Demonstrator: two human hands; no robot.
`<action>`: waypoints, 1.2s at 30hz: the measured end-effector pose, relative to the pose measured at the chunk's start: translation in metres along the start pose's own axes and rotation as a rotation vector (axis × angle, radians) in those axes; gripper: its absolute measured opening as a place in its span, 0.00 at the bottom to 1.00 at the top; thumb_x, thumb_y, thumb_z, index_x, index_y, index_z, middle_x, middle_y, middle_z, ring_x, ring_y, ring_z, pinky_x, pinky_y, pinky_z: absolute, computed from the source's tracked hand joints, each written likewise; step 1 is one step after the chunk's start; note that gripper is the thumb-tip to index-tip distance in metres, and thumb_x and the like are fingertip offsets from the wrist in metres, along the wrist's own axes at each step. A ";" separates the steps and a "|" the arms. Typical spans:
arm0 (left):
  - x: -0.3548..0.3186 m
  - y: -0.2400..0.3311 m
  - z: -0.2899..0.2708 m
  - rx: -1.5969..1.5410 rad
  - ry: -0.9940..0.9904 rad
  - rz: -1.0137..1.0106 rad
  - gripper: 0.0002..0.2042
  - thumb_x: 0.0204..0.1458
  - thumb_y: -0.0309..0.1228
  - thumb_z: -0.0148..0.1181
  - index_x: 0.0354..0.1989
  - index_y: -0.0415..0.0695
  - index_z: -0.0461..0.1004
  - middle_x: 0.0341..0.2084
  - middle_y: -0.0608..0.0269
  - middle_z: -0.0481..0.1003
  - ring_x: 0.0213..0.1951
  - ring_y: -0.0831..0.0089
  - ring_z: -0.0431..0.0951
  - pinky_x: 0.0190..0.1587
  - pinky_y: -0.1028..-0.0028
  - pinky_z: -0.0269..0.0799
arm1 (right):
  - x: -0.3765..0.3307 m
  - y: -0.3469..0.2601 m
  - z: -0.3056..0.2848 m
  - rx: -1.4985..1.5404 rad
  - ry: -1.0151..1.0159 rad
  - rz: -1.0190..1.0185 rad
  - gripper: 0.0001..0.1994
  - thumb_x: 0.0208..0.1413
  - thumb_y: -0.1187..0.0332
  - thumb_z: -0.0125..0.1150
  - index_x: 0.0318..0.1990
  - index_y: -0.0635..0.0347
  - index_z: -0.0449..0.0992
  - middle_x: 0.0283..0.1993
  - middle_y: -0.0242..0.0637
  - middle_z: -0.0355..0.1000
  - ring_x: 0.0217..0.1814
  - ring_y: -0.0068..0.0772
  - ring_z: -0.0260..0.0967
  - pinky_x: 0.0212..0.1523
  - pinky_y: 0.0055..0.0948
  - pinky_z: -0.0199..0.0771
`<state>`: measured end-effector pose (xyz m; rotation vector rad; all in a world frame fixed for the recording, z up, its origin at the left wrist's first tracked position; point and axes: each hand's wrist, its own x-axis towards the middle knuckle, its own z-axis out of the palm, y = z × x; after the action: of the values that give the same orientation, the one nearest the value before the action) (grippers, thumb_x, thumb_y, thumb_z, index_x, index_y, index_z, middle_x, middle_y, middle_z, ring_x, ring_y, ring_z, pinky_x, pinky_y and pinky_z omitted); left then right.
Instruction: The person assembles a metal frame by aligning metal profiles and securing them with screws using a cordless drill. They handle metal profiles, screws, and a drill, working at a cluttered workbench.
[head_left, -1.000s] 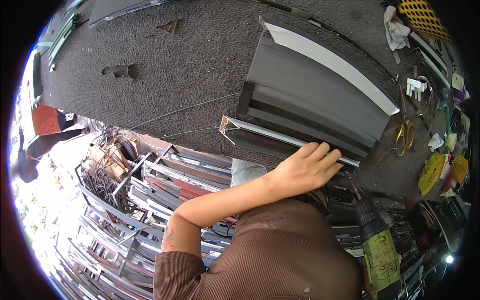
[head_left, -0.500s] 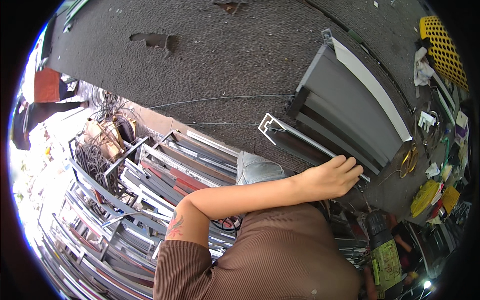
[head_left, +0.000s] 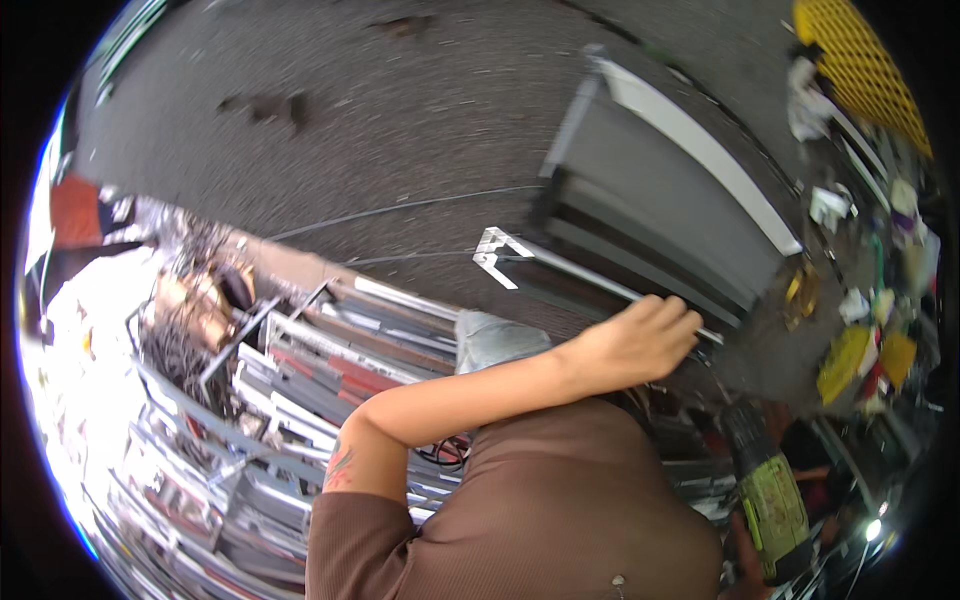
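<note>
The left hand (head_left: 640, 340) is laid over a long metal bar (head_left: 590, 278), fingers curled on it — the bar lies across the grey frame (head_left: 660, 210) on the asphalt. A green drill (head_left: 770, 500) is seen lower right; the right hand's grip cannot be told.

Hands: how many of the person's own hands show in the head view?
1. The left hand reaches across the body and rests on a long metal bar lying on the asphalt. The right hand is not visible; it may be hidden near the green power drill.

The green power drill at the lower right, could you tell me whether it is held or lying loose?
Cannot tell: the green power drill sits by the torso, no hand visible on it; the left hand grips a metal rail.
</note>
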<state>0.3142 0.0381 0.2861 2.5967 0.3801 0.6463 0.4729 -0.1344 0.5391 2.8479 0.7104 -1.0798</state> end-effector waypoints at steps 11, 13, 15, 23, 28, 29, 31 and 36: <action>0.037 -0.022 -0.001 0.003 -0.023 -0.042 0.18 0.41 0.38 0.73 0.44 0.58 0.85 0.42 0.79 0.79 0.36 0.75 0.76 0.39 0.74 0.68 | 0.036 -0.038 -0.023 -0.166 -0.100 -0.332 0.10 0.43 0.67 0.68 0.34 0.59 0.79 0.23 0.43 0.76 0.26 0.48 0.76 0.30 0.38 0.75; 0.041 -0.022 -0.002 0.026 -0.053 -0.038 0.17 0.41 0.38 0.74 0.44 0.59 0.85 0.42 0.79 0.79 0.36 0.75 0.76 0.39 0.74 0.68 | 0.041 -0.037 -0.024 -0.164 -0.123 -0.314 0.10 0.43 0.67 0.67 0.34 0.59 0.79 0.24 0.42 0.77 0.26 0.47 0.77 0.31 0.37 0.75; 0.044 -0.021 -0.003 0.050 -0.078 -0.045 0.16 0.42 0.38 0.74 0.43 0.59 0.85 0.42 0.79 0.79 0.36 0.75 0.76 0.40 0.74 0.67 | 0.044 -0.033 -0.024 -0.142 -0.156 -0.282 0.10 0.43 0.67 0.68 0.34 0.59 0.79 0.25 0.42 0.77 0.26 0.44 0.77 0.31 0.35 0.76; 0.046 -0.023 -0.004 0.043 -0.114 -0.050 0.17 0.40 0.38 0.74 0.42 0.59 0.85 0.41 0.79 0.79 0.36 0.74 0.75 0.39 0.73 0.67 | 0.031 -0.028 -0.018 0.047 -0.293 -0.090 0.15 0.45 0.65 0.69 0.41 0.58 0.76 0.25 0.40 0.76 0.27 0.46 0.78 0.29 0.40 0.75; 0.043 -0.025 -0.002 0.044 -0.095 -0.054 0.18 0.39 0.38 0.74 0.42 0.59 0.85 0.41 0.79 0.79 0.36 0.76 0.76 0.38 0.73 0.67 | 0.028 -0.034 -0.015 0.168 -0.400 0.114 0.15 0.46 0.64 0.70 0.40 0.60 0.76 0.22 0.42 0.75 0.24 0.46 0.77 0.28 0.40 0.75; 0.042 -0.026 0.000 0.064 -0.088 -0.040 0.17 0.39 0.39 0.73 0.42 0.60 0.86 0.42 0.80 0.79 0.36 0.77 0.76 0.39 0.74 0.66 | 0.029 -0.034 -0.016 0.163 -0.384 0.059 0.15 0.46 0.64 0.70 0.40 0.61 0.76 0.22 0.43 0.74 0.23 0.46 0.76 0.27 0.40 0.74; 0.038 -0.027 0.003 0.090 -0.094 -0.023 0.17 0.40 0.40 0.73 0.42 0.60 0.86 0.42 0.81 0.79 0.36 0.78 0.76 0.39 0.75 0.65 | 0.034 -0.037 -0.021 0.138 -0.417 0.033 0.16 0.46 0.63 0.71 0.39 0.62 0.76 0.20 0.43 0.73 0.22 0.46 0.75 0.26 0.39 0.73; 0.027 -0.030 0.012 0.160 -0.056 0.018 0.14 0.46 0.41 0.70 0.43 0.60 0.86 0.45 0.82 0.80 0.35 0.81 0.75 0.40 0.78 0.63 | 0.048 -0.050 -0.036 -0.063 -0.509 -0.083 0.17 0.45 0.61 0.72 0.37 0.63 0.75 0.18 0.40 0.70 0.19 0.44 0.73 0.25 0.37 0.72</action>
<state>0.3389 0.0697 0.2730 2.7666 0.4057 0.5691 0.5059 -0.0640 0.5430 2.3463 0.7954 -1.6652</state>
